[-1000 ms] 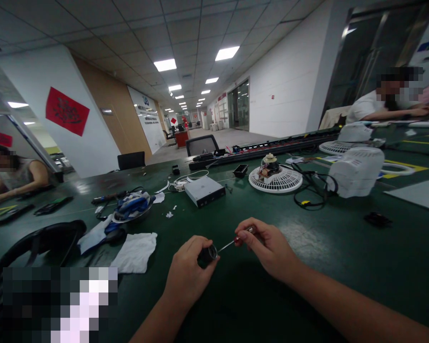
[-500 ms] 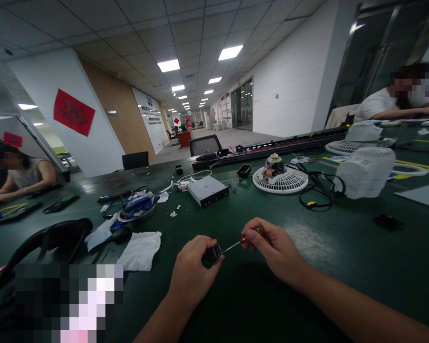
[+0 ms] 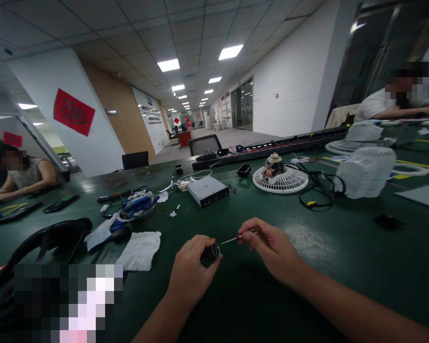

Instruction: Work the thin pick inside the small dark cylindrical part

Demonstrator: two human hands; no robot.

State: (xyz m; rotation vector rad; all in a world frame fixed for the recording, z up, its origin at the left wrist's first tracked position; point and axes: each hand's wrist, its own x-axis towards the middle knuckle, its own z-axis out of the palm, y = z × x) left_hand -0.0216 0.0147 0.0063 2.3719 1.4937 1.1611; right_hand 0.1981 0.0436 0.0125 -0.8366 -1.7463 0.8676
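Note:
My left hand [image 3: 193, 262] is closed around a small black cylindrical part [image 3: 211, 252], whose round, ringed end faces right. From the right, my right hand [image 3: 266, 243] pinches a screwdriver [image 3: 239, 237] with a reddish handle. Its thin metal shaft points left, and the tip is at the upper edge of the part's round end; whether it touches cannot be made out. Both hands are above the dark green table [image 3: 250, 305]. Beyond them lies a silver disc drive [image 3: 207, 189].
A white cloth [image 3: 139, 251], a dish with blue material [image 3: 137, 206] and black headphones [image 3: 46, 233] are on the left. Farther right are a white fan grille with a motor [image 3: 280, 180], black cables [image 3: 320, 190] and a white housing [image 3: 366, 172]. People sit at both sides.
The screwdriver's tip has moved slightly up and left, and its shaft lies flatter. My left hand has turned the black part's end a little, shifting slightly left.

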